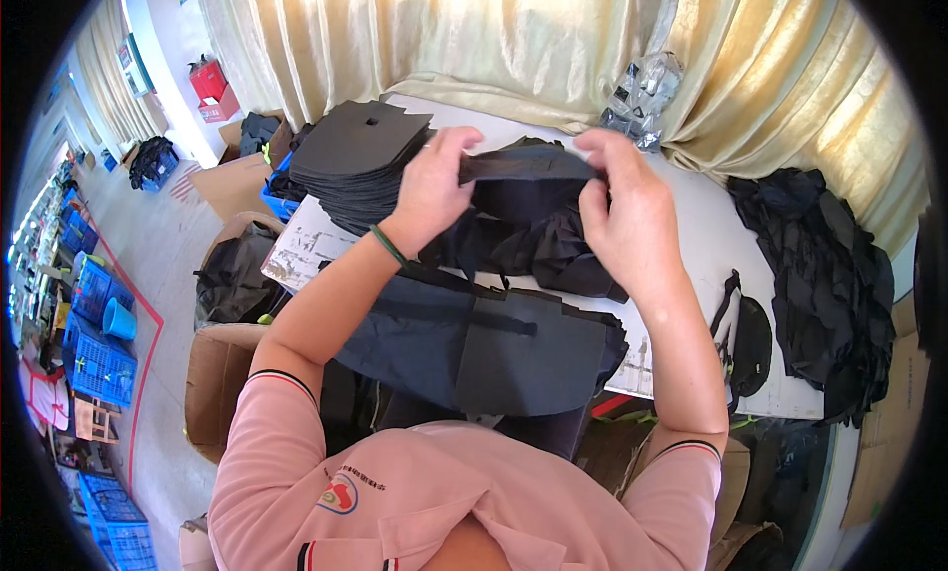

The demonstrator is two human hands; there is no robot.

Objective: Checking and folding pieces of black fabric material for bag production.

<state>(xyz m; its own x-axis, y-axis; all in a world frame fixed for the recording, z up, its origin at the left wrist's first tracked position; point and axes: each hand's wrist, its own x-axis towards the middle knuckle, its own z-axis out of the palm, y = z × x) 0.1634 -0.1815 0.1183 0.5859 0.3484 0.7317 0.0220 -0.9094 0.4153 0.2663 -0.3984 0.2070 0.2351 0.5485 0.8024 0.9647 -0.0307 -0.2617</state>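
My left hand [432, 189] and my right hand [632, 214] both grip a black fabric piece [523, 181], held up over the white table [706, 226]. The fabric is pinched at its two upper ends and sags between the hands. Under it lies a heap of more black fabric pieces [533, 250]. A larger dark fabric panel with a strap [484, 344] hangs over the table's near edge in front of me. A stack of flat black cut shapes [355, 161] stands just left of my left hand. A green band circles my left wrist.
A pile of black fabric [825, 275] covers the table's right end, with a black strap piece [741, 339] beside it. A clear plastic bag [642, 92] lies by the cream curtain [513, 38]. Cardboard boxes [222, 374] and blue crates [99, 359] stand on the floor at the left.
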